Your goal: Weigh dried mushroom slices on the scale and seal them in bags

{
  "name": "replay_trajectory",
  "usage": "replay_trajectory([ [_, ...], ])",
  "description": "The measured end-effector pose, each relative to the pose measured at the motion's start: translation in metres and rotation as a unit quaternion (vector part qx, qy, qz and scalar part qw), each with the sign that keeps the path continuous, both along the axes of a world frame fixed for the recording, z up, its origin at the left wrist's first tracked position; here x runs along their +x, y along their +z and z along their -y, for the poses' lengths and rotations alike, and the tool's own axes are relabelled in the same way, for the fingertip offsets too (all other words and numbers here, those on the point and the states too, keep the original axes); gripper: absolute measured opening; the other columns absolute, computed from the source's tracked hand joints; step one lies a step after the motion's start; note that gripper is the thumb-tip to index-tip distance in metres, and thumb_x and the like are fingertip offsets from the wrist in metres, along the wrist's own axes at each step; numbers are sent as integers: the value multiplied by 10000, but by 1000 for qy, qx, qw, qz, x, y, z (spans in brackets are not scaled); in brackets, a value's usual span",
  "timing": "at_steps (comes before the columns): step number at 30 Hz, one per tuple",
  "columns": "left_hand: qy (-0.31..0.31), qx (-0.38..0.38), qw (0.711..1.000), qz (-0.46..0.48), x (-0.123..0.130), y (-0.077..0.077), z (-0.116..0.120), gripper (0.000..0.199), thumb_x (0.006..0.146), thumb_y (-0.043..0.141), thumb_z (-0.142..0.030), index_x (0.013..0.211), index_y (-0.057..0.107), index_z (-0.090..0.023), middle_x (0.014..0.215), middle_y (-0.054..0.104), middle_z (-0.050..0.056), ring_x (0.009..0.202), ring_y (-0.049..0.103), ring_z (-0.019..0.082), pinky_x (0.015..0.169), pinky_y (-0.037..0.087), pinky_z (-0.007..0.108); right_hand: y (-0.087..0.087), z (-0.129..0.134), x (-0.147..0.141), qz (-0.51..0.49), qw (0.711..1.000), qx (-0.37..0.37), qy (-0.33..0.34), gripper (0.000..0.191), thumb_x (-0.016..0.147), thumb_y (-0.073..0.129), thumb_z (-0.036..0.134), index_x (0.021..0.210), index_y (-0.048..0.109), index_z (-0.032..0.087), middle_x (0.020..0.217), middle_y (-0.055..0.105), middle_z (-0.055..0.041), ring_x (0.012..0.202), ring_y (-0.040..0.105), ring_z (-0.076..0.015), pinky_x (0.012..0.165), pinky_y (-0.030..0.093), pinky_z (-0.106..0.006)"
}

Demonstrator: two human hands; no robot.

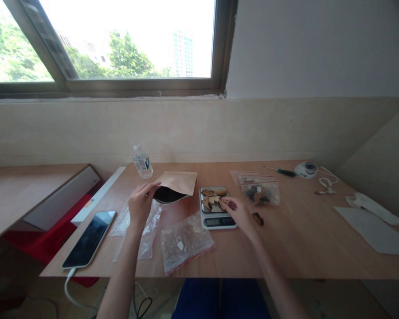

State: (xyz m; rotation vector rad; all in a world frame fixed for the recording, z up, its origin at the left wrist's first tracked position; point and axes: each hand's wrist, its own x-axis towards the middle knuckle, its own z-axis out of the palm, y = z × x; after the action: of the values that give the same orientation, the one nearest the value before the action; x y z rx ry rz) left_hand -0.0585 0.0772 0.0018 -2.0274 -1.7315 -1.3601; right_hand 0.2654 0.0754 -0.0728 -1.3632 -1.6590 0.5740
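Note:
My left hand (142, 199) pinches the left corner of a brown kraft paper pouch (179, 179). The pouch lies tilted with its dark mouth gaping towards me. Over a small digital kitchen scale (218, 221), my right hand (236, 212) has its fingertips closed at the edge of some dried mushroom slices (213, 200); they seem to pinch one piece, partly hidden. Several slices lie on the scale's metal plate. One dark dried piece (258, 218) rests on the table to the right of the scale.
Flat clear zip bags (186, 243) lie in front, and filled zip bags (259, 190) sit right of the scale. A phone (89, 239) and water bottle (142, 162) are at left. Farther right are a screwdriver (286, 172), a white dome camera (306, 169) and white paper (375, 230).

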Motion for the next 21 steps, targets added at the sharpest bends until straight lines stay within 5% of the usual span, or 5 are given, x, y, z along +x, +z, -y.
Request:
replay_trajectory([
  [5, -13, 0, 1000, 27, 9, 20, -2, 237, 833, 510, -373, 899, 701, -249, 906, 704, 2, 840, 615, 155, 760, 441, 248, -1, 1, 5, 64, 991, 99, -55, 260, 781, 562, 373, 928, 656, 180, 949, 604, -106, 948, 559, -246, 867, 423, -421],
  [8, -14, -38, 998, 38, 14, 28, -3, 227, 814, 531, -389, 881, 710, -266, 886, 710, -11, 778, 626, 143, 711, 448, 234, 24, 12, 1, 29, 989, 129, -64, 243, 827, 513, 339, 979, 626, 188, 983, 593, -99, 967, 545, -231, 877, 422, -412],
  [10, -12, -69, 997, 39, 18, 32, -1, 230, 805, 535, -407, 882, 711, -280, 869, 714, -18, 700, 624, 130, 656, 446, 222, 51, 25, -11, -14, 989, 144, -25, 216, 868, 451, 289, 962, 618, 190, 975, 597, -86, 951, 552, -206, 842, 445, -367],
  [15, -3, -115, 993, 25, 28, 34, 10, 224, 790, 552, -432, 886, 710, -306, 841, 721, -28, 651, 628, 123, 592, 420, 203, 107, 47, -70, -5, 970, 138, 201, 283, 897, 360, 157, 1045, 598, 197, 1041, 622, -62, 1012, 555, -159, 895, 433, -310],
  [21, 9, -121, 993, 12, 36, 23, 28, 212, 799, 554, -415, 912, 708, -323, 825, 722, -29, 638, 634, 116, 562, 392, 197, 101, 24, -131, 274, 931, 14, 240, 390, 849, 346, 37, 1179, 539, 111, 1171, 596, -144, 1080, 559, -214, 899, 438, -314],
])
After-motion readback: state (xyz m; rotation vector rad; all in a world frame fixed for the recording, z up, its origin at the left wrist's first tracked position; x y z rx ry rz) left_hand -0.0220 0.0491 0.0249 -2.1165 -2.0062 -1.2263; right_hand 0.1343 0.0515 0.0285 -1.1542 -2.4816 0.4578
